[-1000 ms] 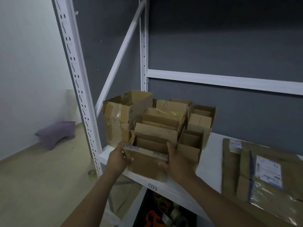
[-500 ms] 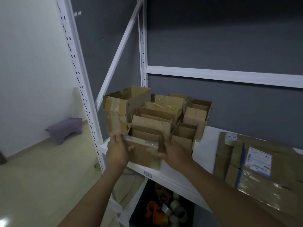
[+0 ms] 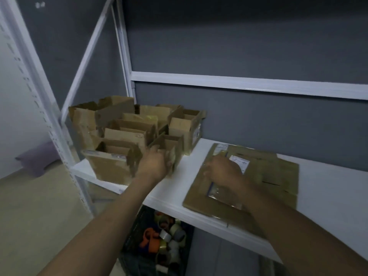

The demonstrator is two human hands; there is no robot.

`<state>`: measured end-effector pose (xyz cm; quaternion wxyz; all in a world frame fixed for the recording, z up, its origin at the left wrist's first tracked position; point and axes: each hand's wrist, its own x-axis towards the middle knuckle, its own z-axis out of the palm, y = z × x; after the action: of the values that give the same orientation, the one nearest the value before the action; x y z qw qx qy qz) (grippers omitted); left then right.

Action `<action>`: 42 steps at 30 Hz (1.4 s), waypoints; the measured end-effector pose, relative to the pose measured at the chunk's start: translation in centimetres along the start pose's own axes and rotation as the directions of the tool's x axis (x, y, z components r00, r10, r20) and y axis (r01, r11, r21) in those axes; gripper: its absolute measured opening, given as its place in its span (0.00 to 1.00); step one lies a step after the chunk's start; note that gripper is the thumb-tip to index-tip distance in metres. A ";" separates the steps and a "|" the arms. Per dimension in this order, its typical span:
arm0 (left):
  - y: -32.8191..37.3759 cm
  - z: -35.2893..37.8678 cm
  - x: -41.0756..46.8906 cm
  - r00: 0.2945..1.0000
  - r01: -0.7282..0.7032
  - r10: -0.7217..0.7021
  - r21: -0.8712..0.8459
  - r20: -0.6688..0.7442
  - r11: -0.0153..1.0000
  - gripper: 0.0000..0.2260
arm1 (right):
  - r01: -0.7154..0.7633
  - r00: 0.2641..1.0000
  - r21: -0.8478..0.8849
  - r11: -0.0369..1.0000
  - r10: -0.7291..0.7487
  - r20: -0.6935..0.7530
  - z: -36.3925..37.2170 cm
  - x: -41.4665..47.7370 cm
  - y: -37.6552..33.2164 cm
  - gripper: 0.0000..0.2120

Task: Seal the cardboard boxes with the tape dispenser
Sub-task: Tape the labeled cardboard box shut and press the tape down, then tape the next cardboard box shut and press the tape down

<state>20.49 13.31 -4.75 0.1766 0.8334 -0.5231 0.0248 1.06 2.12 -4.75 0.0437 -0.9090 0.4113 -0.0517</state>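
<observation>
Here, two bare arms reach forward over the front edge of a white shelf (image 3: pixel 328 196), which runs under both wrists from lower right up to the left. Between the hands lies a bare strip of shelf. Beyond the fingertips there is more open shelf, back to a dark grey wall (image 3: pixel 258 126) crossed by a white rear rail (image 3: pixel 239 84). To the left of the left hand (image 3: pixel 154 165) the shelf ends at a perforated white upright post (image 3: pixel 49 116). A cluster of open cardboard boxes (image 3: pixel 127 126) crowds that corner, and the front box (image 3: pixel 111 166) sits at the shelf's lip just beside the left wrist. The left hand, back upward, touches the near wall of a small open box (image 3: pixel 173 142). Motion blur hides whether its fingers grip the wall or only touch it. The right hand (image 3: pixel 223 172) lies palm down on the left part of a stack of flattened cardboard (image 3: pixel 274 176) bearing a white label. Its fingers point left toward the stack's edge, and I cannot tell whether they pinch a sheet. Below both forearms, under the shelf, a dark crate (image 3: pixel 131 232) holds tape rolls (image 3: pixel 175 230) and what looks like an orange tape dispenser (image 3: pixel 149 239). Neither hand touches it.
</observation>
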 end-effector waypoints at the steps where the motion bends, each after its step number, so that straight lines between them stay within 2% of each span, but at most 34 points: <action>1: 1.7 1.3 0.1 0.999 -0.030 0.030 -0.014 0.016 0.999 0.18 | -0.035 0.999 0.016 0.999 0.035 0.008 0.4 -0.6 1.9 0.12; 4: 6.4 4.9 0.2 0.990 -0.079 0.087 -0.081 0.111 0.994 0.21 | -0.080 0.995 0.001 0.997 0.080 0.064 1.5 -1.9 7.3 0.14; 6: 8.5 7.2 0.6 0.978 -0.063 0.088 -0.139 0.188 0.988 0.20 | -0.128 0.988 0.066 0.990 0.121 0.095 2.2 -2.6 10.0 0.16; 9: 10.5 9.9 1.6 0.949 -0.006 0.075 -0.218 0.306 0.976 0.24 | -0.131 0.987 0.162 0.978 0.114 0.113 2.9 -3.6 12.5 0.15; 12: 12.1 10.2 2.1 0.942 0.055 0.068 -0.352 0.329 0.934 0.15 | -0.126 0.990 0.287 0.950 0.101 0.099 4.0 -4.5 14.0 0.18; 15: 12.6 10.9 3.0 0.938 0.183 -0.008 -0.474 0.347 0.861 0.23 | -0.209 0.978 0.435 0.876 0.195 0.076 5.9 -5.1 14.6 0.23; 19: 12.7 11.3 4.1 0.916 0.284 -0.010 -0.634 0.400 0.719 0.19 | -0.255 0.938 0.649 0.717 0.346 -0.014 7.4 -4.8 14.4 0.25; 21: 12.9 11.4 4.9 0.946 0.234 -0.018 -0.647 0.322 0.726 0.15 | -0.266 0.883 0.755 0.600 0.466 -0.059 7.2 -4.8 14.4 0.27; 22: 13.1 11.4 5.3 0.965 0.179 0.003 -0.671 0.261 0.720 0.13 | -0.256 0.847 0.836 0.485 0.530 -0.048 7.2 -4.7 14.7 0.27; 24: 14.3 11.0 5.7 0.962 0.167 0.066 -0.761 0.265 0.627 0.09 | -0.165 0.782 0.970 0.177 0.622 0.019 6.6 -4.7 14.9 0.27; 25: 14.9 11.0 5.9 0.948 0.189 0.098 -0.785 0.302 0.589 0.05 | -0.120 0.744 0.989 0.088 0.668 0.031 6.4 -4.7 15.5 0.27; 26: 15.7 10.7 6.0 0.938 0.205 0.127 -0.810 0.323 0.550 0.08 | -0.092 0.705 0.994 0.062 0.709 0.021 6.2 -4.8 16.1 0.28; 28: 17.3 10.8 6.5 0.919 0.218 0.185 -0.842 0.347 0.493 0.22 | -0.077 0.650 0.993 0.093 0.760 -0.021 5.8 -5.1 17.8 0.28; 29: 18.2 11.0 6.8 0.915 0.219 0.204 -0.854 0.348 0.472 0.26 | -0.116 0.633 0.979 0.167 0.772 -0.056 5.6 -5.4 18.8 0.26; 31: 20.5 10.9 7.0 0.902 0.219 0.251 -0.872 0.352 0.438 0.29 | -0.216 0.623 0.925 0.311 0.774 -0.115 5.0 -6.3 20.8 0.20; 32: 21.8 10.7 7.0 0.894 0.217 0.275 -0.878 0.355 0.427 0.28 | -0.247 0.628 0.906 0.345 0.769 -0.121 4.6 -6.9 21.9 0.17; 34: 24.8 10.4 6.7 0.879 0.222 0.313 -0.890 0.359 0.398 0.23 | -0.285 0.665 0.892 0.349 0.743 -0.078 3.6 -8.0 24.2 0.15; 37: 29.6 11.2 6.2 0.849 0.175 0.389 -0.884 0.358 0.433 0.12 | -0.301 0.720 0.892 0.338 0.694 -0.020 2.5 -9.3 28.0 0.17; 40: 34.9 11.8 5.3 0.832 0.083 0.448 -0.872 0.328 0.482 0.12 | -0.252 0.760 0.923 0.292 0.650 0.002 0.7 -10.2 32.1 0.16; 42: 38.5 12.3 4.6 0.831 0.095 0.455 -0.888 0.320 0.450 0.15 | -0.229 0.785 0.943 0.243 0.619 0.031 -0.6 -10.8 35.2 0.24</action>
<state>-13.09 -9.66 -4.92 0.4265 0.5315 -0.5756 -0.4519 -32.31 -12.96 -9.10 0.4747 -0.5515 0.5462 -0.4149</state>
